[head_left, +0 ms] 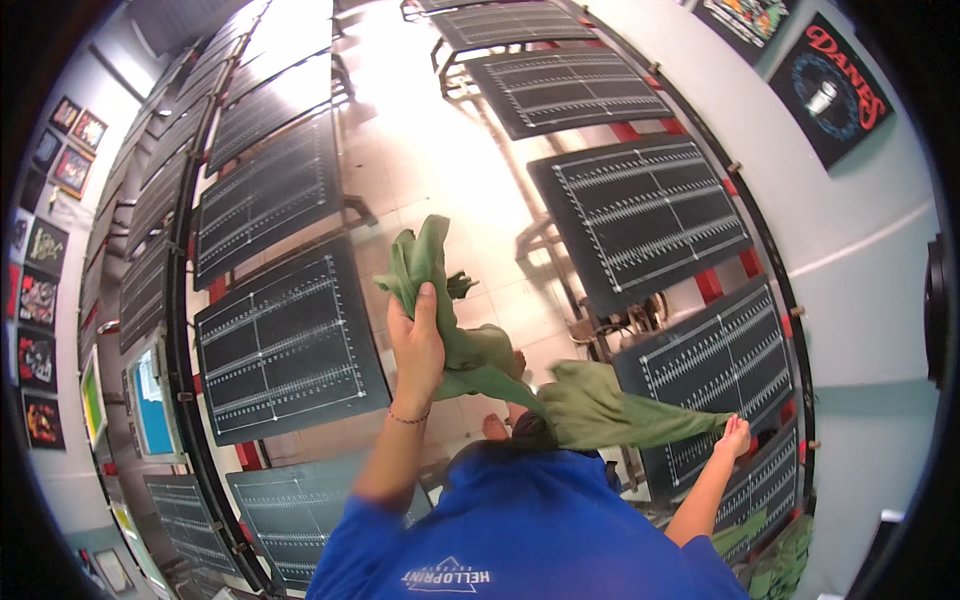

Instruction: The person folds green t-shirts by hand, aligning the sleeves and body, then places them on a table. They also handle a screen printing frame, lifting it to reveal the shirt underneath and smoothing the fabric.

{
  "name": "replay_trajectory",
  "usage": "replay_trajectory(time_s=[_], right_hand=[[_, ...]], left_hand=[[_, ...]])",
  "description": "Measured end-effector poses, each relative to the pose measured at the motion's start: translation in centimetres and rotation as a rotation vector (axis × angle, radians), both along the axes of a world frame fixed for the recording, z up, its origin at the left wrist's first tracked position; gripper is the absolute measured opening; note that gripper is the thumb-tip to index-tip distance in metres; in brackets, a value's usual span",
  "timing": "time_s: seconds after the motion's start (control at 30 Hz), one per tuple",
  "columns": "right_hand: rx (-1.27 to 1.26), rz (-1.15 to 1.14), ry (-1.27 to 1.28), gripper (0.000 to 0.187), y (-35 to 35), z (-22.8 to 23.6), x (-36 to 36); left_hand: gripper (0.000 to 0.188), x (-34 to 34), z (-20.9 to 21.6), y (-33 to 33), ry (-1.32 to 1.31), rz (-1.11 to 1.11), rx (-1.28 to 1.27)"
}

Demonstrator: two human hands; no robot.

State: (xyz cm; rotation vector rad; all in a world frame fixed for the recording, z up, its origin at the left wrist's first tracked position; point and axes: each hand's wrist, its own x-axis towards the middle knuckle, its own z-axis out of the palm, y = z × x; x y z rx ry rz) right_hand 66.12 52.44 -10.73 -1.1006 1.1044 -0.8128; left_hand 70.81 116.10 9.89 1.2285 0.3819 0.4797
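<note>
Green cloth (610, 410) stretches across the front of my body, loose and creased. My left hand (420, 345), raised ahead of me at centre-left, is closed around a bunched part of it, the thumb lying over the folds. Out to the right, my right hand (735, 437) pinches a tapered end of green cloth beside a black board (715, 350). Between the hands the fabric sags and twists. Whether it is a single piece or a garment, I cannot tell.
Slanted black boards with white ruled grids line both sides of a tiled aisle (430, 160), like this left one (290, 340). More green cloth (785, 560) lies piled at the lower right. A blue-faced frame (155, 400) stands at left. Pictures (830, 90) hang on the walls.
</note>
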Motion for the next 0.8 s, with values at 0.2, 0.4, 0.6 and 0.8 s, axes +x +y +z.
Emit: replay_trajectory(time_s=[0.2, 0.4, 0.6, 0.8], right_hand=[[-0.127, 1.326, -0.176, 0.016, 35.6, 9.3, 13.5], [-0.447, 2.026, -0.437, 0.022, 54.5, 18.1, 18.3], [-0.429, 2.283, -0.234, 0.026, 58.0, 18.4, 24.7], [-0.36, 2.273, -0.236, 0.024, 62.2, 16.4, 30.7]], left_hand=[[0.033, 5.5, -0.1, 4.4, 0.002, 0.187, 0.13], [0.034, 10.9, 0.9, 6.4, -0.001, 0.295, 0.176], [0.034, 16.3, 0.8, 9.6, -0.025, 0.344, 0.07], [0.032, 23.3, -0.4, 14.4, -0.016, 0.279, 0.009]])
